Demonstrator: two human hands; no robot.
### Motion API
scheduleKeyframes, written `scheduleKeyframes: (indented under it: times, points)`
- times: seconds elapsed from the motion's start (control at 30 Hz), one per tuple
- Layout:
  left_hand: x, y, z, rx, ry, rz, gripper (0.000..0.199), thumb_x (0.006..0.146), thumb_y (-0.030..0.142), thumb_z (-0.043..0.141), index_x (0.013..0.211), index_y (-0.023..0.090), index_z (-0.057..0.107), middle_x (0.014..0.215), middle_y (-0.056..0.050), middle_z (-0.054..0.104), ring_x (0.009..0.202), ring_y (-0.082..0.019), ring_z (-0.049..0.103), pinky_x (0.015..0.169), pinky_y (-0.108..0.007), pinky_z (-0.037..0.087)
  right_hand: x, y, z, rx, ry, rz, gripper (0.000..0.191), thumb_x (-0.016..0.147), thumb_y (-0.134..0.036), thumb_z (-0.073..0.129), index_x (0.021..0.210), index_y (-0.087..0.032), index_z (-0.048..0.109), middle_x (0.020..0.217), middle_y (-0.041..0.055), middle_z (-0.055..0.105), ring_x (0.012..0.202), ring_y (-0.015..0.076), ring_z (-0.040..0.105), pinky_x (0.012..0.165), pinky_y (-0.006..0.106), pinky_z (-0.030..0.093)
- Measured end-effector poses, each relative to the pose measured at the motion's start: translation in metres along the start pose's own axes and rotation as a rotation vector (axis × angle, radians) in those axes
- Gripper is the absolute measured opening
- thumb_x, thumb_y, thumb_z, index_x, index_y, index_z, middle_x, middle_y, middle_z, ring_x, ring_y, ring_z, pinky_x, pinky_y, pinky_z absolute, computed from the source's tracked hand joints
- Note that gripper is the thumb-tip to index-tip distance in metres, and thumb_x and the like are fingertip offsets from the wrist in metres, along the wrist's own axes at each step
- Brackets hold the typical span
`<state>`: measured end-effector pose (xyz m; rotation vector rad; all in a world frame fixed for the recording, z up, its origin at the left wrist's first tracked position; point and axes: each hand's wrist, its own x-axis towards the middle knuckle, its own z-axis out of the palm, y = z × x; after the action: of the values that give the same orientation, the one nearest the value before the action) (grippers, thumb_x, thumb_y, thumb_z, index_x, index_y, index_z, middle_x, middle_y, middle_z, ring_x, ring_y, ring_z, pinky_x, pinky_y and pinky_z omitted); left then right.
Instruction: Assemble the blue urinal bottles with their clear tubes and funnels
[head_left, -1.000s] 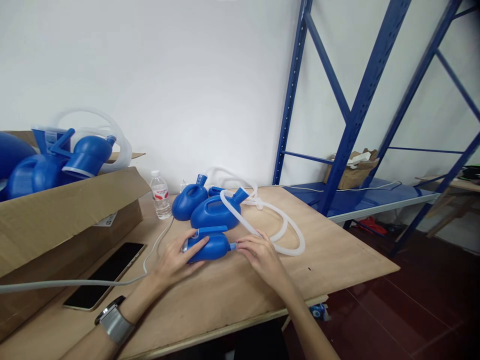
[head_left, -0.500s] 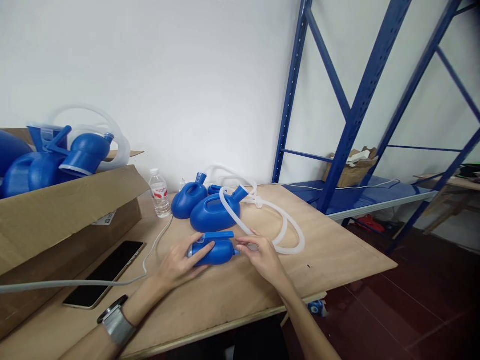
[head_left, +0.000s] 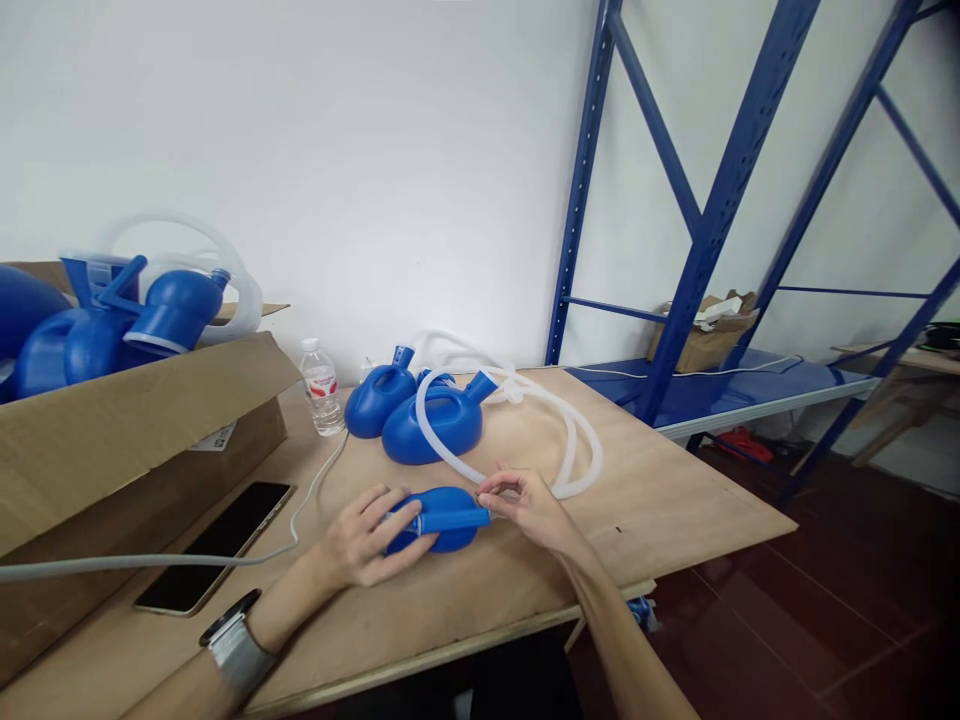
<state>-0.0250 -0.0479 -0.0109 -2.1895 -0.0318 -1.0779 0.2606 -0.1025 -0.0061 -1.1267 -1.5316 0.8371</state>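
Observation:
A rounded blue plastic urinal funnel [head_left: 447,538] with a flat handle bar along its upper side lies on the table in front of me. My left hand [head_left: 375,535] is wrapped over its left end, fingers spread across it. The thumb and fingers of my right hand [head_left: 517,500] are pinched together at its right end; what they hold is hidden. A translucent white hose [head_left: 585,440] loops behind and beside my right hand. Just beyond stand two blue urinal bottles, the nearer one [head_left: 431,430] behind the hose and the other [head_left: 379,400] to its left.
To the left, a cardboard box [head_left: 157,410] holds several blue bottles and a coiled hose. A phone [head_left: 214,545], a cable [head_left: 300,520] and a water bottle [head_left: 322,390] are on the wooden table [head_left: 675,500]. Blue metal shelving [head_left: 697,240] rises at the right.
The funnel has rolled so that its handle bar now faces up toward me. My left fingers have shifted over it, my right hand has moved slightly right, and the hose loop has shifted left.

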Motion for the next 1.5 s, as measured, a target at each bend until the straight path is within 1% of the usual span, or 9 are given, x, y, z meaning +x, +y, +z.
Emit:
scheduleKeyframes:
  times: [0.1,0.23,0.43,0.7,0.9,1.07,1.17,1.33,1.5]
  points:
    - [0.002,0.002,-0.001,0.034,0.023,0.125,0.030,0.082,0.024,0.077,0.110,0.032,0.070,0.118,-0.004,0.067,0.108,-0.026,0.068,0.090,-0.045,0.060,0.000,0.000,-0.001,0.113,-0.025,0.087,0.044,0.071,-0.059,0.083,0.083,-0.017,0.077,0.087,0.0082,0.077,0.088,0.0248,0.073,0.086,0.042,0.058]
    - [-0.005,0.005,0.002,0.022,0.011,0.192,0.024,0.086,0.037,0.071,0.110,0.038,0.065,0.102,0.002,0.070,0.103,-0.022,0.070,0.096,-0.044,0.059,-0.002,-0.003,-0.004,0.202,-0.044,0.156,0.048,0.066,-0.059,0.086,0.083,-0.016,0.076,0.083,0.0074,0.076,0.082,0.0221,0.072,0.079,0.037,0.058]
    - [-0.011,0.007,0.000,-0.056,-0.022,0.154,0.031,0.084,0.038,0.072,0.113,0.039,0.061,0.102,0.002,0.068,0.099,-0.021,0.070,0.093,-0.042,0.058,-0.007,-0.009,-0.013,0.260,-0.110,0.210,0.049,0.069,-0.054,0.088,0.099,-0.017,0.078,0.091,0.0081,0.078,0.088,0.0213,0.073,0.084,0.036,0.056]
    - [0.011,0.011,-0.002,-0.012,0.130,0.163,0.029,0.074,0.045,0.078,0.092,0.030,0.060,0.107,0.001,0.061,0.108,-0.020,0.061,0.092,-0.039,0.055,0.008,-0.013,-0.008,0.268,-0.205,0.342,0.054,0.057,-0.055,0.094,0.090,-0.015,0.079,0.086,0.0074,0.078,0.083,0.0191,0.071,0.081,0.033,0.055]
    - [0.019,0.013,-0.002,-0.051,0.142,0.182,0.027,0.080,0.049,0.075,0.087,0.028,0.060,0.105,-0.001,0.057,0.112,-0.017,0.057,0.099,-0.036,0.053,0.022,-0.002,-0.007,0.259,-0.281,0.497,0.057,0.045,-0.053,0.098,0.082,-0.014,0.078,0.081,0.0060,0.076,0.074,0.0163,0.067,0.074,0.030,0.052]
    - [0.025,0.011,-0.005,-0.010,0.102,0.170,0.021,0.081,0.045,0.076,0.084,0.028,0.064,0.114,0.002,0.058,0.113,-0.018,0.057,0.105,-0.039,0.050,0.024,-0.010,-0.016,0.250,-0.357,0.430,0.060,0.054,-0.055,0.094,0.096,-0.016,0.079,0.089,0.0066,0.077,0.084,0.0187,0.069,0.082,0.032,0.053]
    - [0.022,0.007,-0.004,-0.012,0.080,0.164,0.014,0.082,0.036,0.076,0.088,0.029,0.065,0.116,0.002,0.059,0.115,-0.020,0.058,0.108,-0.043,0.048,0.020,-0.013,-0.014,0.205,-0.305,0.342,0.062,0.064,-0.061,0.088,0.105,-0.016,0.078,0.094,0.0082,0.077,0.090,0.0208,0.071,0.086,0.034,0.053]
    - [0.010,0.004,0.001,-0.006,0.077,0.154,0.019,0.079,0.024,0.077,0.093,0.030,0.065,0.118,0.001,0.064,0.122,-0.024,0.059,0.109,-0.050,0.047,0.012,-0.005,-0.004,0.162,-0.128,0.258,0.062,0.062,-0.068,0.085,0.096,-0.016,0.079,0.093,0.0089,0.078,0.087,0.0224,0.072,0.083,0.036,0.055]
    - [0.006,0.005,0.005,-0.012,0.068,0.164,0.019,0.081,0.033,0.076,0.096,0.032,0.065,0.118,0.002,0.065,0.122,-0.024,0.060,0.108,-0.050,0.049,0.006,0.002,-0.003,0.229,-0.033,0.280,0.055,0.056,-0.061,0.091,0.085,-0.016,0.079,0.086,0.0097,0.078,0.081,0.0219,0.072,0.078,0.035,0.057]
